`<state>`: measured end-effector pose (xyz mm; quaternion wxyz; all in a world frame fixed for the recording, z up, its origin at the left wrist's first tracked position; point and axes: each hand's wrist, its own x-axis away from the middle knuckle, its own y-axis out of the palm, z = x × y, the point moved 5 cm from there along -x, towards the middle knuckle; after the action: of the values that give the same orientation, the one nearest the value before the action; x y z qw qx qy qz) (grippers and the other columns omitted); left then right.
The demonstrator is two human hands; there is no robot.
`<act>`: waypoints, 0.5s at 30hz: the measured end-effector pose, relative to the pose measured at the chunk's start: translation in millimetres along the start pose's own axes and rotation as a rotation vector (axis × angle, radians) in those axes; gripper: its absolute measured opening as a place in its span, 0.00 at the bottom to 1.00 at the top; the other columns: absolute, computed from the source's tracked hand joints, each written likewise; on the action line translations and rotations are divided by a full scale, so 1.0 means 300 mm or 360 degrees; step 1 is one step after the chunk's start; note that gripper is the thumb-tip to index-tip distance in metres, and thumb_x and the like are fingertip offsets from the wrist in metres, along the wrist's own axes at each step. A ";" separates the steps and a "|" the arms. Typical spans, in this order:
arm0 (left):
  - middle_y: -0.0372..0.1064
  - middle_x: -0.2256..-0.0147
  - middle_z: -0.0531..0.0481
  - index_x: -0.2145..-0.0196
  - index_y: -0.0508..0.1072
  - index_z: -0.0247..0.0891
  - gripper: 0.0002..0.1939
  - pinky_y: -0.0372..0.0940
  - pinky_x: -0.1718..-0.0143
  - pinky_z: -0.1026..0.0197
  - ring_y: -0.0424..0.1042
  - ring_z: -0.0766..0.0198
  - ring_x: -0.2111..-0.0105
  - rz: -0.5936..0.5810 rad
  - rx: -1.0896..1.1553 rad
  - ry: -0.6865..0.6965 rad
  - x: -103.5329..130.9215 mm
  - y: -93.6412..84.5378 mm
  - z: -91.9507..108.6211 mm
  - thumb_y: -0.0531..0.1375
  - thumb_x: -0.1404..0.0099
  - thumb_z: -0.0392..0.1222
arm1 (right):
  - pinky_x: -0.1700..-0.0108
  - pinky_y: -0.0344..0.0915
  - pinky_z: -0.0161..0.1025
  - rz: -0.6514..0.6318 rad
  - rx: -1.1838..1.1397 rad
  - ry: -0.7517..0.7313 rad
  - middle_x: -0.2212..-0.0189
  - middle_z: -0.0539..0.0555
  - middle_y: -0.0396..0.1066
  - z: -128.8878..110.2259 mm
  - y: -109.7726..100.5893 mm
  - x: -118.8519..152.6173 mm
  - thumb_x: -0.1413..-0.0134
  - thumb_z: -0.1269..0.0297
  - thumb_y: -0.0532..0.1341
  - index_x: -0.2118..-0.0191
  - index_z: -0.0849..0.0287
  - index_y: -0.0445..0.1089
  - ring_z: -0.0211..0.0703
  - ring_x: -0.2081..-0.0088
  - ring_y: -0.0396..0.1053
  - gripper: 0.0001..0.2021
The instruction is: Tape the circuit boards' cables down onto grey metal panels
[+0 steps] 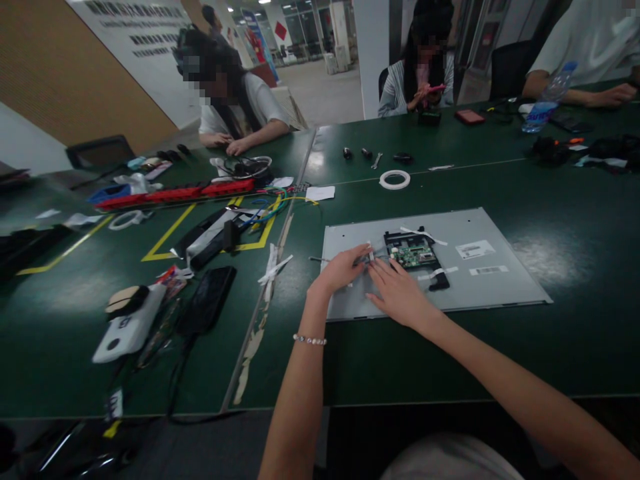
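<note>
A flat grey metal panel [480,280] lies on the green table, with a green circuit board [414,255] in a black bracket on it. White tape strips [444,272] stick to the bracket. My left hand [346,268] is over the panel's left part, its fingers bent around a cable and a small pale piece too small to make out. Beside it, my right hand [397,290] rests on the panel just left of the board, fingers stretched out and touching the same cable area. A thin cable end [316,259] sticks out past the panel's left edge.
A tape roll [395,180] and a small wrench [377,161] lie beyond the panel. On the left are a black power bank [207,300], a white device [129,327], a red power strip [175,195] and wires. Several people sit across the table; a bottle [549,100] stands at right.
</note>
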<state>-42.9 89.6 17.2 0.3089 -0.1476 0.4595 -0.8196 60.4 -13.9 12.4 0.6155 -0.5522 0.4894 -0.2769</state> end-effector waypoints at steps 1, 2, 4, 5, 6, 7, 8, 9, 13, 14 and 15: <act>0.63 0.42 0.47 0.39 0.56 0.38 0.29 0.57 0.40 0.55 0.62 0.62 0.43 -0.0007 -0.0031 0.0010 -0.001 0.002 -0.002 0.52 0.38 0.32 | 0.35 0.42 0.50 -0.0015 -0.0005 0.0010 0.40 0.65 0.55 -0.005 -0.001 0.006 0.37 0.53 0.49 0.40 0.74 0.60 0.51 0.37 0.50 0.29; 0.61 0.42 0.46 0.39 0.56 0.38 0.28 0.56 0.40 0.54 0.62 0.62 0.42 -0.0016 -0.0067 0.0018 -0.002 0.005 -0.003 0.51 0.37 0.32 | 0.35 0.42 0.51 -0.0032 -0.0010 0.0014 0.40 0.66 0.55 -0.010 -0.003 0.011 0.37 0.52 0.50 0.40 0.74 0.60 0.51 0.37 0.49 0.30; 0.58 0.40 0.46 0.39 0.56 0.39 0.27 0.54 0.39 0.52 0.60 0.61 0.41 -0.0042 -0.0137 0.0027 -0.003 0.011 -0.004 0.50 0.36 0.33 | 0.35 0.42 0.52 -0.0066 -0.0022 0.0015 0.40 0.67 0.54 -0.019 -0.010 0.021 0.39 0.51 0.51 0.40 0.75 0.60 0.52 0.37 0.49 0.32; 0.57 0.39 0.46 0.39 0.56 0.39 0.27 0.52 0.39 0.51 0.59 0.61 0.40 -0.0055 -0.0167 0.0018 -0.002 0.013 -0.005 0.49 0.36 0.33 | 0.35 0.42 0.52 -0.0081 -0.0028 0.0016 0.40 0.67 0.54 -0.023 -0.014 0.026 0.39 0.50 0.52 0.40 0.75 0.60 0.53 0.37 0.49 0.32; 0.55 0.38 0.46 0.38 0.55 0.40 0.27 0.51 0.38 0.50 0.57 0.61 0.40 -0.0064 -0.0195 0.0000 0.000 0.015 -0.007 0.49 0.36 0.33 | 0.35 0.42 0.53 -0.0093 -0.0035 0.0017 0.40 0.67 0.54 -0.026 -0.019 0.033 0.40 0.50 0.52 0.40 0.74 0.60 0.53 0.37 0.50 0.32; 0.54 0.38 0.46 0.38 0.54 0.41 0.28 0.49 0.38 0.48 0.56 0.61 0.39 -0.0073 -0.0218 -0.0022 0.001 0.016 -0.007 0.48 0.35 0.34 | 0.35 0.42 0.53 -0.0103 -0.0042 0.0018 0.40 0.68 0.54 -0.030 -0.025 0.039 0.40 0.50 0.52 0.40 0.74 0.60 0.53 0.37 0.50 0.32; 0.53 0.37 0.47 0.38 0.53 0.43 0.28 0.48 0.38 0.47 0.55 0.60 0.38 -0.0082 -0.0238 -0.0045 0.004 0.017 -0.007 0.48 0.35 0.34 | 0.35 0.42 0.54 -0.0111 -0.0048 0.0020 0.40 0.68 0.54 -0.032 -0.029 0.046 0.40 0.49 0.53 0.40 0.74 0.60 0.53 0.37 0.50 0.33; 0.52 0.37 0.47 0.37 0.52 0.44 0.29 0.47 0.38 0.46 0.54 0.60 0.38 -0.0088 -0.0255 -0.0065 0.006 0.018 -0.006 0.48 0.35 0.34 | 0.36 0.43 0.54 -0.0118 -0.0054 0.0023 0.40 0.68 0.54 -0.035 -0.034 0.052 0.40 0.49 0.53 0.40 0.74 0.60 0.54 0.37 0.50 0.33; 0.50 0.36 0.47 0.37 0.50 0.45 0.29 0.44 0.37 0.43 0.51 0.59 0.37 -0.0105 -0.0293 -0.0091 0.009 0.019 0.004 0.47 0.35 0.34 | 0.35 0.43 0.53 -0.0148 -0.0070 0.0042 0.40 0.67 0.53 -0.039 -0.040 0.071 0.41 0.48 0.54 0.39 0.73 0.59 0.54 0.37 0.50 0.34; 0.50 0.36 0.47 0.37 0.50 0.44 0.29 0.44 0.37 0.43 0.51 0.59 0.37 -0.0110 -0.0297 -0.0093 0.009 0.020 0.006 0.47 0.35 0.34 | 0.35 0.43 0.52 -0.0154 -0.0072 0.0047 0.39 0.67 0.53 -0.040 -0.039 0.074 0.41 0.48 0.54 0.39 0.73 0.60 0.54 0.37 0.50 0.34; 0.50 0.36 0.47 0.37 0.49 0.44 0.30 0.43 0.37 0.43 0.50 0.59 0.37 -0.0113 -0.0301 -0.0094 0.009 0.021 0.007 0.47 0.35 0.35 | 0.35 0.43 0.52 -0.0157 -0.0074 0.0052 0.39 0.67 0.53 -0.040 -0.037 0.075 0.42 0.48 0.55 0.40 0.74 0.60 0.54 0.37 0.50 0.34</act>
<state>-41.5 84.0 12.9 0.2776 -0.2165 0.5200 -0.7782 60.0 -41.4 17.3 0.5799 -0.5853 0.4779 -0.3045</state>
